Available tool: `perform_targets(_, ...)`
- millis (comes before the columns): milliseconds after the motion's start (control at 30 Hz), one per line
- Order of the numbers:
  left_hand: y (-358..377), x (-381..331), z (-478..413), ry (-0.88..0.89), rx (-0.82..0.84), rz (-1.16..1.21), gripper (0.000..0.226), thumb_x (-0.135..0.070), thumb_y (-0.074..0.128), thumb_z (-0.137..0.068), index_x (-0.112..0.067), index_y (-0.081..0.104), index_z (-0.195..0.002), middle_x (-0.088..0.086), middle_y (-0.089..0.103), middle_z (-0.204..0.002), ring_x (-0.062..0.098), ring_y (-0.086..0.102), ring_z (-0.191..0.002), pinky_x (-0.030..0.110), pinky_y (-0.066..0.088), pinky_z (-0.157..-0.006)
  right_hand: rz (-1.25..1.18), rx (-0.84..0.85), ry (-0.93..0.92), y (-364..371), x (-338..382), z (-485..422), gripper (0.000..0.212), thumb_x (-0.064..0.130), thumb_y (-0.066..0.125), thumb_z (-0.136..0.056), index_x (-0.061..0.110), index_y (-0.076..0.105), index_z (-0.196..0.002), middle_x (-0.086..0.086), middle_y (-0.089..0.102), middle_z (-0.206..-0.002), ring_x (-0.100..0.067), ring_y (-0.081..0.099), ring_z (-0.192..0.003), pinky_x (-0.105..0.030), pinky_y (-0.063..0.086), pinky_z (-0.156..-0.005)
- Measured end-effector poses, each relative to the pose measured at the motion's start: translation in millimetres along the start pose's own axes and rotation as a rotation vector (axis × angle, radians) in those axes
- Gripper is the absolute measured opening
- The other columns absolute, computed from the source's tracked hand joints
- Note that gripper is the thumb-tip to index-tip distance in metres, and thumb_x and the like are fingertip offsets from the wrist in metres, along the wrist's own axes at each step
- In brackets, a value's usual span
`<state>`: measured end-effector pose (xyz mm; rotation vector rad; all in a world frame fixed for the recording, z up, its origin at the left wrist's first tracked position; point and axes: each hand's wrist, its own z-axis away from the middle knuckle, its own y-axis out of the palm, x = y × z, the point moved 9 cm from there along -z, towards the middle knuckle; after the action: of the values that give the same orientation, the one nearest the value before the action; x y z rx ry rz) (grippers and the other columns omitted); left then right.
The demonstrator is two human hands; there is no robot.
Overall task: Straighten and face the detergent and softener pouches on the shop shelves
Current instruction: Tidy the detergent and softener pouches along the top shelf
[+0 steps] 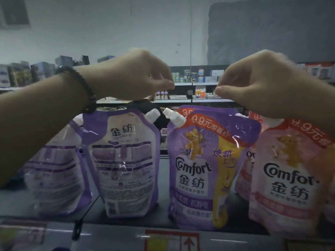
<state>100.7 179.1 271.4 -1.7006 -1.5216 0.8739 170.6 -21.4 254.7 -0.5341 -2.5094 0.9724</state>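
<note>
**Both hands hover above the softener pouches, one pouch still showing its back.**

The left hand (137, 75) and right hand (262, 84) are raised with fingers curled towards the thumbs, and nothing shows in either grip. Just below the left hand stands the backward purple pouch (121, 160), print side out. Below and between the hands the front-facing purple pouch (204, 169) stands on the shelf (163, 212), and the pink pouch (286, 178) stands under the right wrist. These look like full, soft bags: heavy, sloshy, with glossy film that is likely slippery. The flat top seam beside the white cap (153, 115) probably gives the firmest pinch, with a second hand steadying the belly while turning.
</note>
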Motion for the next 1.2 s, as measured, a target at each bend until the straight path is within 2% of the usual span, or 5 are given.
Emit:
perform_targets(167, -6, 8, 37, 0.042, -0.115, 0.118, 0.013, -0.045, 0.070, -0.098, -0.039, 0.081, -0.101, -0.039, 0.066, -0.071, -0.017, 0.063, -0.073, 0.017, 0.047, -0.064, -0.137, -0.125, 0.013, 11, 34, 26, 0.016, 0.045, 0.077, -0.088, 0.031, 0.080, -0.080, 0.017, 0.075, -0.072, -0.001, 0.069, -0.065, -0.027, 0.049, -0.061)
perform_targets(500, -27, 33, 123, 0.109, -0.357, 0.311, 0.020, -0.039, 0.075, -0.096, -0.032, 0.072, -0.114, -0.015, 0.070, -0.106, 0.006, 0.070, -0.078, 0.013, 0.050, -0.067, -0.560, -0.080, 0.161, 81, 88, 68, 0.003, 0.019, 0.078, -0.090, 0.021, 0.081, -0.088, -0.001, 0.081, -0.080, -0.013, 0.075, -0.067, -0.031, 0.057, -0.063)
perform_targets(700, -12, 63, 181, 0.026, -0.409, 0.510, 0.023, -0.039, 0.074, -0.094, -0.037, 0.068, -0.115, -0.021, 0.067, -0.102, -0.003, 0.066, -0.081, 0.007, 0.044, -0.065, -0.749, -0.183, 0.312, 124, 105, 108, 0.013, 0.007, 0.074, -0.092, 0.015, 0.080, -0.099, -0.006, 0.081, -0.092, -0.021, 0.078, -0.087, -0.029, 0.063, -0.069)
perform_targets(967, 66, 109, 249, -0.284, -0.291, 0.845, 0.039, -0.064, 0.069, -0.084, -0.048, 0.061, -0.118, -0.023, 0.068, -0.119, -0.003, 0.065, -0.114, 0.028, 0.055, -0.088, -0.907, -0.242, 0.508, 189, 107, 141, 0.032, 0.006, 0.076, -0.092, 0.021, 0.075, -0.119, 0.008, 0.079, -0.117, -0.008, 0.072, -0.114, -0.033, 0.055, -0.100)
perform_targets(1200, 98, 118, 276, -0.434, -0.334, 0.920, 0.054, -0.056, 0.072, -0.077, -0.063, 0.056, -0.128, -0.027, 0.062, -0.131, -0.010, 0.057, -0.126, 0.026, 0.050, -0.104, -0.941, -0.241, 0.514, 211, 106, 152, 0.038, 0.008, 0.077, -0.092, 0.030, 0.073, -0.123, 0.018, 0.073, -0.127, -0.001, 0.063, -0.127, -0.028, 0.054, -0.101)
